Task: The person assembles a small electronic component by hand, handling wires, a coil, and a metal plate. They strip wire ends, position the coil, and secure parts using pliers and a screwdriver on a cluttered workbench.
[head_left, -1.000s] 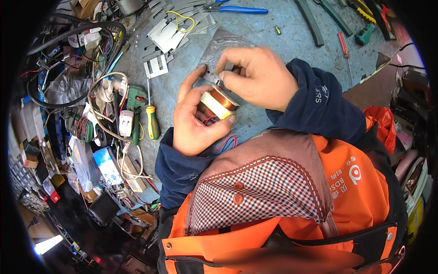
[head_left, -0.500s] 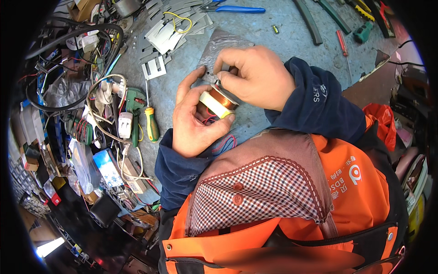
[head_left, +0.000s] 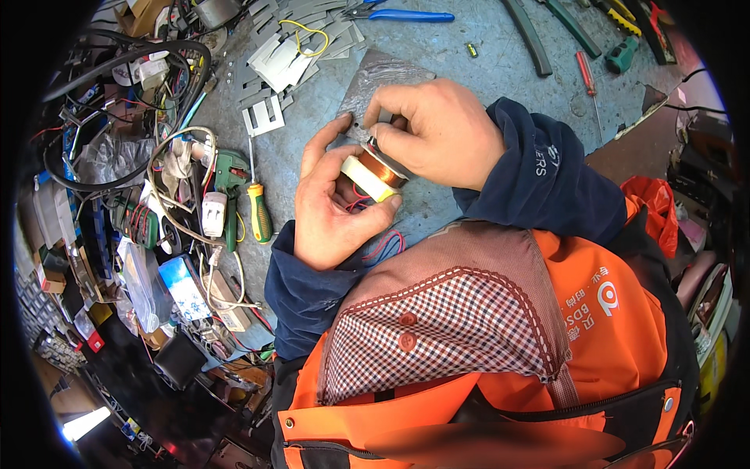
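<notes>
My left hand [head_left: 332, 199] grips a transformer coil [head_left: 378, 170], a bobbin with copper wire wound between a cream-coloured end and a dark flange. Its thumb presses the cream end, and the other fingers curl around the far left side. Red and blue leads [head_left: 384, 247] trail from beneath it toward my apron. My right hand [head_left: 437, 129] is closed at the bobbin's upper edge, thumb and forefinger pinched together beside the dark flange. Whatever sits in that pinch is too small to make out. A dark flat sheet [head_left: 379, 74] lies on the bench just beyond both hands.
E-shaped metal laminations [head_left: 266, 116] lie scattered at the far left, with a yellow wire [head_left: 308, 35] across them. A yellow-green screwdriver [head_left: 259, 213] and tangled cables border the left side. Blue-handled pliers [head_left: 410, 15] and a red screwdriver [head_left: 585, 74] lie farther off.
</notes>
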Tool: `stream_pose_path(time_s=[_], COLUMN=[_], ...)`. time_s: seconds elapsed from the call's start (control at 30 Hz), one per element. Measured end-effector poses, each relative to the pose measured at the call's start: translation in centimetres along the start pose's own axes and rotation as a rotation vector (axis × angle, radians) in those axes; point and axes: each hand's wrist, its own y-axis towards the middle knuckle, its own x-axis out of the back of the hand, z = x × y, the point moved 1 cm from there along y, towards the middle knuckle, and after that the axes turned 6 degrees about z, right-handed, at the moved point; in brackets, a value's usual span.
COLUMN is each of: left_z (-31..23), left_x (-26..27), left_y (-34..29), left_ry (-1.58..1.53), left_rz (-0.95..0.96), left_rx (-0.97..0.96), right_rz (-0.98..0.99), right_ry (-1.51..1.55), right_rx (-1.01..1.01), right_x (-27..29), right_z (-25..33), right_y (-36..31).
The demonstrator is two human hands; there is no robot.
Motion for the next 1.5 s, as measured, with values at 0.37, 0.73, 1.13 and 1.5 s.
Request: stream_pose_path(time_s=[0.37, 0.73, 1.13, 1.5], left_z=[0.0, -0.4, 0.0, 0.0], left_x=[-0.1, -0.1, 0.0, 0.0], left_y=[0.0, 0.1, 0.0, 0.0], left_ry=[-0.1, -0.119, -0.127, -0.11], left_rz=[0.001, 0.002, 0.006, 0.0], left_rx=[0.018, 0.028, 0.027, 0.025], right_rz=[0.018, 0.008, -0.028, -0.043], right_ry=[0.077, 0.29, 0.288, 0.213], right_rx=[-0.079, -0.135, -0.146, -0.122], right_x=[0.1, -0.1, 0.2, 0.0], right_z=[0.2, -0.3, 0.0, -0.2], right_y=[0.0, -0.1, -0.2, -0.1])
